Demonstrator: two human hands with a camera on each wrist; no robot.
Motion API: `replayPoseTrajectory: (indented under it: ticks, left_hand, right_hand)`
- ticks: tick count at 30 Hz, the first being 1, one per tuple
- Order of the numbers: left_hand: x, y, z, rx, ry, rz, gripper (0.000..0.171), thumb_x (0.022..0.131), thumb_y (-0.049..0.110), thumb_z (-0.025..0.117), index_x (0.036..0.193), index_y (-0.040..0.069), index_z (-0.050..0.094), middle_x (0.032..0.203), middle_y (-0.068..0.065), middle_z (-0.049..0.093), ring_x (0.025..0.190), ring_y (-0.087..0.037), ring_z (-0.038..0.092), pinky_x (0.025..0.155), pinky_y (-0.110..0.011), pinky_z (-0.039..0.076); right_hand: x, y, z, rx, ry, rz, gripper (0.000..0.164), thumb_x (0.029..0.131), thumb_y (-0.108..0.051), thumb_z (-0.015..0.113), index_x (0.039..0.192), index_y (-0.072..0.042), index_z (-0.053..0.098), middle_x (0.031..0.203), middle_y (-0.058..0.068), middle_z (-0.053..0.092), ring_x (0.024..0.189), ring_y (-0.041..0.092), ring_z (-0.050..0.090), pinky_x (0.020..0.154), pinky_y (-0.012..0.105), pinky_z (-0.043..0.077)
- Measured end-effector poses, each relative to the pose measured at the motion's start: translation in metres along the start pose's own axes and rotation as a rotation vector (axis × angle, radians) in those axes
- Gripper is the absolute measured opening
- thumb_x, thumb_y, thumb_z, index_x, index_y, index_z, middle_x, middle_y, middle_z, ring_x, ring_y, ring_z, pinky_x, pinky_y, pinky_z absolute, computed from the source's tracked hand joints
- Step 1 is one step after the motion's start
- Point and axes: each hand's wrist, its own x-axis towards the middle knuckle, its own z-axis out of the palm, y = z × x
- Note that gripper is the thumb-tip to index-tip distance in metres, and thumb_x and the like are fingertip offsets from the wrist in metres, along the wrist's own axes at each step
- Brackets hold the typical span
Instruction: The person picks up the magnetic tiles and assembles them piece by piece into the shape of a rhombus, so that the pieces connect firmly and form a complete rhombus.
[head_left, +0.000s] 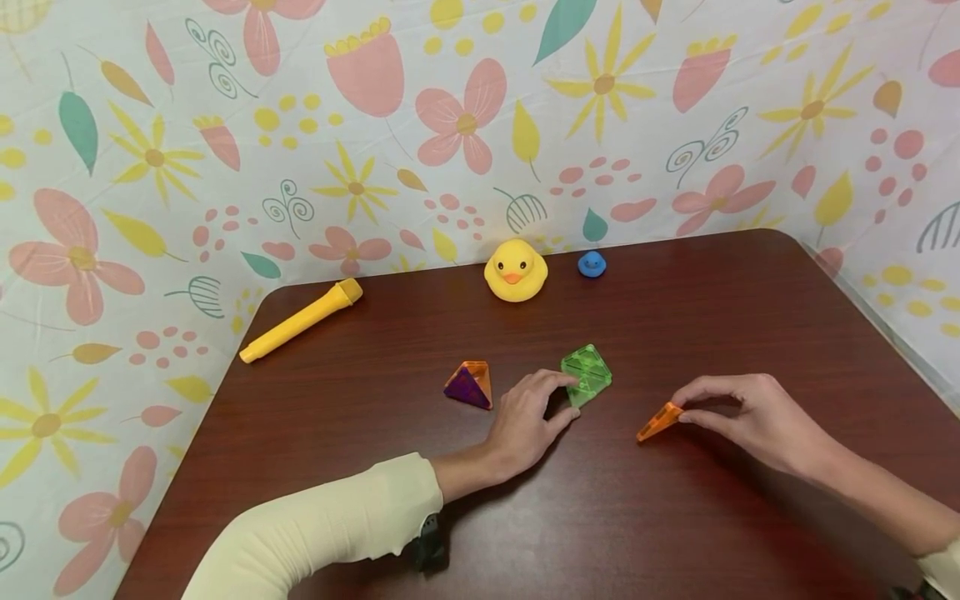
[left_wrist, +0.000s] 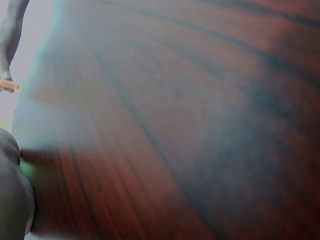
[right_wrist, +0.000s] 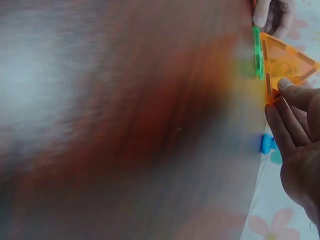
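My left hand [head_left: 525, 425] rests on the table with its fingers on the left side of the green translucent magnetic tiles [head_left: 592, 371] and its thumb at their lower corner. These tiles lie flat, joined edge to edge. Between thumb and fingers, my right hand [head_left: 757, 417] pinches an orange triangular magnetic tile [head_left: 658, 422] at one corner, tilted and to the right of the green ones. The right wrist view shows the orange tile's [right_wrist: 287, 62] full triangular face. Left of my left hand sits a small purple and orange pyramid shape [head_left: 470, 386] of similar tiles.
Near the back edge of the dark wooden table [head_left: 570, 517] sit a yellow rubber duck [head_left: 515, 271] and a small blue duck [head_left: 592, 264]. A yellow toy microphone [head_left: 302, 321] lies at the back left. Behind the table hangs a flower-patterned cloth [head_left: 465, 83].
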Motion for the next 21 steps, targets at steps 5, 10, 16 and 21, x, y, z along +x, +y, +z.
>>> replayPoseTrajectory:
  ticks: [5, 10, 16, 21]
  left_hand:
    - [0.0, 0.0, 0.0, 0.0, 0.001, 0.001, 0.039, 0.097, 0.029, 0.082, 0.134, 0.021, 0.071, 0.131, 0.006, 0.069, 0.121, -0.011, 0.064, 0.095, -0.035, 0.056]
    - [0.0, -0.001, 0.001, 0.001, 0.003, 0.006, 0.039, 0.097, 0.028, 0.082, 0.134, 0.021, 0.071, 0.132, 0.006, 0.069, 0.121, -0.011, 0.064, 0.095, -0.035, 0.056]
    - [0.001, -0.001, 0.001, 0.002, -0.001, 0.003, 0.039, 0.097, 0.029, 0.082, 0.134, 0.021, 0.071, 0.131, 0.005, 0.069, 0.12, -0.012, 0.065, 0.094, -0.035, 0.056]
    - [0.001, -0.002, 0.001, 0.008, 0.0, 0.0, 0.039, 0.097, 0.03, 0.082, 0.133, 0.021, 0.071, 0.13, 0.006, 0.069, 0.12, -0.011, 0.064, 0.094, -0.035, 0.057]
  right_hand:
    - [0.022, -0.001, 0.008, -0.028, -0.004, -0.022, 0.049, 0.072, 0.015, 0.09, 0.101, -0.023, 0.078, 0.097, -0.012, 0.077, 0.086, 0.002, 0.072, 0.076, 0.014, 0.056]
    - [0.042, 0.0, 0.017, -0.033, -0.011, -0.038, 0.046, 0.074, 0.015, 0.089, 0.099, -0.021, 0.078, 0.097, -0.013, 0.076, 0.087, 0.005, 0.073, 0.077, 0.02, 0.059]
    - [0.058, 0.0, 0.03, -0.007, -0.027, -0.034, 0.041, 0.077, 0.012, 0.089, 0.1, -0.02, 0.078, 0.1, -0.013, 0.075, 0.089, 0.009, 0.073, 0.079, 0.024, 0.06]
    - [0.065, 0.001, 0.039, -0.003, -0.024, -0.038, 0.037, 0.079, 0.009, 0.088, 0.1, -0.02, 0.08, 0.101, -0.013, 0.076, 0.091, 0.01, 0.073, 0.081, 0.024, 0.06]
